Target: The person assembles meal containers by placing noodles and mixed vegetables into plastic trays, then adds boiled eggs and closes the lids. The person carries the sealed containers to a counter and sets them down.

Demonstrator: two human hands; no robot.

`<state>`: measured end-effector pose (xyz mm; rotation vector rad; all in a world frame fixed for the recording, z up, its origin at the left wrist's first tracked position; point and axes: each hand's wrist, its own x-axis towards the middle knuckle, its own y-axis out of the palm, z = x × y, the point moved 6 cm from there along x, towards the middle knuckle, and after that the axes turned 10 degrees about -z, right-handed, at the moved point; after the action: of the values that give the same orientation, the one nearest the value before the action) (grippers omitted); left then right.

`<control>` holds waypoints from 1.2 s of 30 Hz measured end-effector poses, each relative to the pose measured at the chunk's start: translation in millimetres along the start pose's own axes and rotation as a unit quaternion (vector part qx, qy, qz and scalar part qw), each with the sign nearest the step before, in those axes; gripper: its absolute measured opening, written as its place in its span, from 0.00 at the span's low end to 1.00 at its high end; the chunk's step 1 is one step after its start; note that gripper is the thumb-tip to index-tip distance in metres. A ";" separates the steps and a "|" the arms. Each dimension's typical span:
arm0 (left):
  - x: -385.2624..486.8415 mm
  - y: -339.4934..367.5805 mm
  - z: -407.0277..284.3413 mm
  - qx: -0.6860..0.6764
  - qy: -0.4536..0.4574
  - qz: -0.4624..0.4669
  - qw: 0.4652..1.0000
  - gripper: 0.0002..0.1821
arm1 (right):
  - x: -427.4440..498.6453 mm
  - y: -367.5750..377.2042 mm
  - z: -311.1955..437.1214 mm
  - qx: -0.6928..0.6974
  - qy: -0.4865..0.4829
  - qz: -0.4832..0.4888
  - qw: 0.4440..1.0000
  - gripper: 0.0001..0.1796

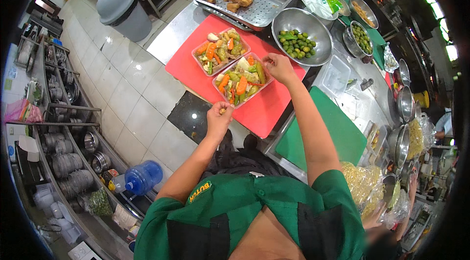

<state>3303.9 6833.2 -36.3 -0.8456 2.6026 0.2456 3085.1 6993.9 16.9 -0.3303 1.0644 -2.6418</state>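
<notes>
Two clear plastic tubs of mixed cooked vegetables rest on a red cutting board [257, 120]. The farther tub [220, 51] and the nearer tub [243, 81] hold orange carrot slices, green pieces and pale chunks. At the nearer tub's front corner, my left hand [219, 120] pinches a small yellowish-brown food piece [222, 111]. Over the same tub's right-hand corner is my right hand [281, 68], its fingertips bent down by the rim. Whether those fingertips grip anything is hidden.
A steel bowl of small green citrus fruits [298, 44] and a perforated tray with fried pieces [242, 1] stand beyond the board. To the right lies a green cutting board [323, 127]. A grey bin [125, 13] stands on the floor; another person's hand [374, 217] is at lower right.
</notes>
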 end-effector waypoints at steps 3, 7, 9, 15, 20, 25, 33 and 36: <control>2.8 -12.4 -11.7 -0.055 -0.015 -0.016 0.998 0.05 | -13.4 -19.2 5.1 0.060 -0.015 -0.061 0.996 0.13; 30.8 -51.1 -42.7 -0.089 0.030 -0.128 0.987 0.06 | -59.9 -45.3 -12.2 0.087 0.062 -0.079 0.991 0.13; 56.1 -65.2 -63.4 -0.031 0.071 -0.144 0.987 0.07 | -88.2 -41.9 -26.1 0.133 0.162 -0.017 0.978 0.12; 132.3 -62.8 -92.6 0.080 0.052 -0.096 0.991 0.09 | -120.6 27.9 -9.7 0.299 0.320 0.088 0.895 0.15; 160.6 -46.1 -76.9 0.103 -0.029 -0.005 0.994 0.09 | -122.4 62.1 8.1 0.349 0.337 -0.019 0.874 0.11; 156.0 -50.8 -73.3 0.101 -0.002 0.010 0.995 0.08 | -134.4 62.8 11.4 0.324 0.318 -0.065 0.889 0.07; 111.7 -99.0 -50.2 0.021 -0.081 -0.001 0.997 0.08 | -160.9 73.2 38.7 0.235 0.375 -0.143 0.885 0.07; 101.3 -112.8 -36.6 -0.009 -0.138 0.031 0.990 0.09 | -200.2 63.2 43.3 0.243 0.401 -0.187 0.863 0.09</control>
<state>3284.6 6679.1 -50.3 -0.6831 2.3723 0.3752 3296.5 6989.2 -18.7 0.8201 0.4571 -3.3597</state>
